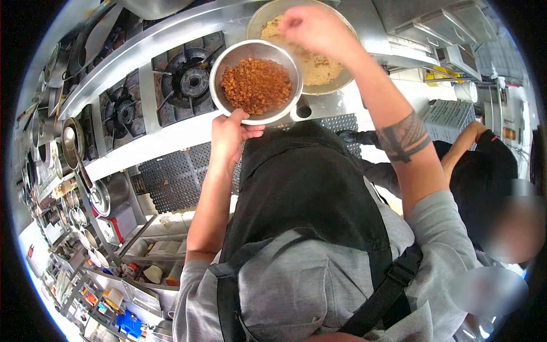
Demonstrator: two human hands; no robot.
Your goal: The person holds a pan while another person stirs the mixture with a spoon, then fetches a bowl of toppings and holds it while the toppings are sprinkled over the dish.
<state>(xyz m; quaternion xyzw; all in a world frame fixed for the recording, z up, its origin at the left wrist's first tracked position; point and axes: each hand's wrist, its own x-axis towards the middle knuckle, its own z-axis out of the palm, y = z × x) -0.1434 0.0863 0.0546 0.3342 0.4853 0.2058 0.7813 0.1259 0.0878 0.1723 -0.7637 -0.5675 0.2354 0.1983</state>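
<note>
My left hand (231, 135) grips the near rim of a round metal bowl (294, 85), thumb over the edge and fingers beneath. Brown, crumbly fried bits (256, 85) cover the bowl's bottom. Behind it and to the right sits a wide, shallow pan (348, 84), partly hidden by the bowl. A pale yellow-brown crumbly mixture (322, 71) is spread inside that pan. Over the pan hangs my right hand (319, 33), slightly blurred, its fingers curled together in a pinch; whatever they hold is too small to make out.
Gas burners (194, 81) with black grates line the counter to the left. Pans and ladles (74, 145) hang farther left. A black rubber mat (176, 176) covers the floor below. Another person in black (484, 165) is close by on the right.
</note>
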